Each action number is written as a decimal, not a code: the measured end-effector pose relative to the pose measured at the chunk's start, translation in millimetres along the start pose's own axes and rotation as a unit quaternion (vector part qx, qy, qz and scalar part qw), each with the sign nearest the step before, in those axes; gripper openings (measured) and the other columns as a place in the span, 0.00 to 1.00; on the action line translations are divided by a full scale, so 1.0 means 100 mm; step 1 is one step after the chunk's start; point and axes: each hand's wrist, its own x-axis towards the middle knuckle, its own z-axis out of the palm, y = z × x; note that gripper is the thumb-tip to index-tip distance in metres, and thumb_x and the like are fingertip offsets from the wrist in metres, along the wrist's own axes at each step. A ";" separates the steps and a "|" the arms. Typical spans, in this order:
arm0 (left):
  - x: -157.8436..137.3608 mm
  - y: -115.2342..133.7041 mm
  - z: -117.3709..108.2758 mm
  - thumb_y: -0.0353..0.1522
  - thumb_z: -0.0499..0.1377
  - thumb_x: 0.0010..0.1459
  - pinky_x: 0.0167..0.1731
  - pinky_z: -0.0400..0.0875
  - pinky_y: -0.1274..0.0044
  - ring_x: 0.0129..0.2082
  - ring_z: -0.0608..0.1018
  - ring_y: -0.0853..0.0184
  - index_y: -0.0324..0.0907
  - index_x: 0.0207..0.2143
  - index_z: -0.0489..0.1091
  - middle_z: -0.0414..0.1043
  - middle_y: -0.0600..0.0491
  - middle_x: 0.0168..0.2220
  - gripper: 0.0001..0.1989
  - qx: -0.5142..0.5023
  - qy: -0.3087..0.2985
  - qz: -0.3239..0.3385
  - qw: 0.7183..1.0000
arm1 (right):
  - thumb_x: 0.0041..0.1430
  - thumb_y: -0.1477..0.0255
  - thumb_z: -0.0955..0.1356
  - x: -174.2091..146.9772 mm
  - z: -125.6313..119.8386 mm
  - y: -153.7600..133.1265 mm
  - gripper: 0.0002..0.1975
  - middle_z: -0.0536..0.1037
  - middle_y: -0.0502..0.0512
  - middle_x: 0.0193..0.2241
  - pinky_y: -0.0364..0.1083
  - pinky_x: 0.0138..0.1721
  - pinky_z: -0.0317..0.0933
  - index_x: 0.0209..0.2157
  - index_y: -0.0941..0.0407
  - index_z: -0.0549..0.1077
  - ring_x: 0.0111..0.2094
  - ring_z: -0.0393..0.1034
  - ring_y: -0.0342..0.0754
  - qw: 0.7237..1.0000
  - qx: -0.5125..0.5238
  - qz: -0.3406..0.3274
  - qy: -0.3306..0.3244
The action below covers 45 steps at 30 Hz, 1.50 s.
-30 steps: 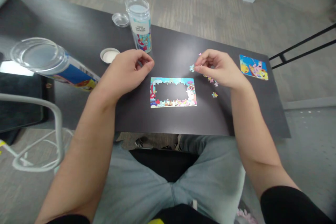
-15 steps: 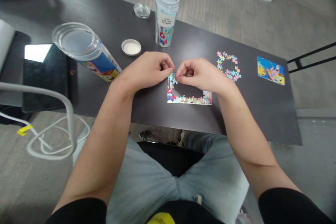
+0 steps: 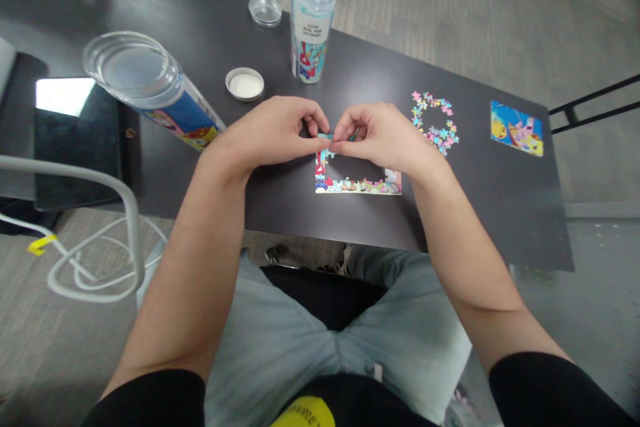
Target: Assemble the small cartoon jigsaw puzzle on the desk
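A partly assembled jigsaw puzzle (image 3: 357,187) lies on the dark table in front of me, its bottom and left borders joined around a bare middle. At its upper left corner, my left hand (image 3: 287,130) is closed, thumb and forefinger pinched on the light blue puzzle pieces there. My right hand (image 3: 373,133) meets it from the other side, its fingertips also pinched on a small jigsaw piece mostly hidden by the fingers. To the right, loose jigsaw pieces (image 3: 444,140) lie in a rough ring.
A colourful picture card (image 3: 517,128) lies far right. One clear canister (image 3: 313,23) stands behind my hands, another canister (image 3: 175,103) by my left forearm. Two round lids, a lid (image 3: 245,84) and a clear lid (image 3: 265,12), lie between. A black tablet (image 3: 75,153) and white cable (image 3: 95,173) are left.
My right hand has moved slightly left, and its fingertips now meet those of my left hand over the puzzle's upper left corner. The whole view has shifted a little.
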 end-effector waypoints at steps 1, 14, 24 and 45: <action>0.01 -0.01 0.00 0.42 0.76 0.66 0.48 0.77 0.70 0.41 0.85 0.61 0.46 0.47 0.91 0.86 0.53 0.37 0.13 0.000 -0.001 0.000 1.000 | 0.67 0.60 0.88 0.00 0.00 0.01 0.13 0.90 0.54 0.36 0.56 0.46 0.75 0.40 0.49 0.88 0.39 0.82 0.56 1.000 0.004 0.004 0.007; 0.03 -0.05 0.05 0.40 0.77 0.63 0.47 0.77 0.67 0.42 0.87 0.58 0.49 0.48 0.93 0.90 0.51 0.42 0.12 0.011 0.015 -0.003 1.000 | 0.79 0.54 0.82 0.09 -0.29 0.48 0.14 0.86 0.58 0.40 0.58 0.48 0.77 0.47 0.50 0.87 0.44 0.82 0.60 0.988 -0.044 0.028 0.147; 0.06 -0.05 0.05 0.47 0.76 0.60 0.39 0.72 0.67 0.37 0.84 0.59 0.51 0.45 0.90 0.88 0.53 0.39 0.15 0.020 0.021 -0.011 1.000 | 0.80 0.41 0.80 0.12 -0.53 0.80 0.25 0.86 0.58 0.42 0.58 0.51 0.78 0.50 0.49 0.87 0.46 0.84 0.60 0.972 -0.059 0.024 0.227; 0.11 -0.07 -0.02 0.58 0.76 0.64 0.38 0.73 0.63 0.36 0.81 0.56 0.50 0.47 0.88 0.84 0.52 0.37 0.24 0.066 -0.009 -0.044 0.997 | 0.69 0.47 0.87 -0.34 -1.15 1.34 0.18 0.84 0.57 0.49 0.62 0.58 0.78 0.49 0.45 0.94 0.43 0.75 0.57 0.968 -0.118 0.048 0.218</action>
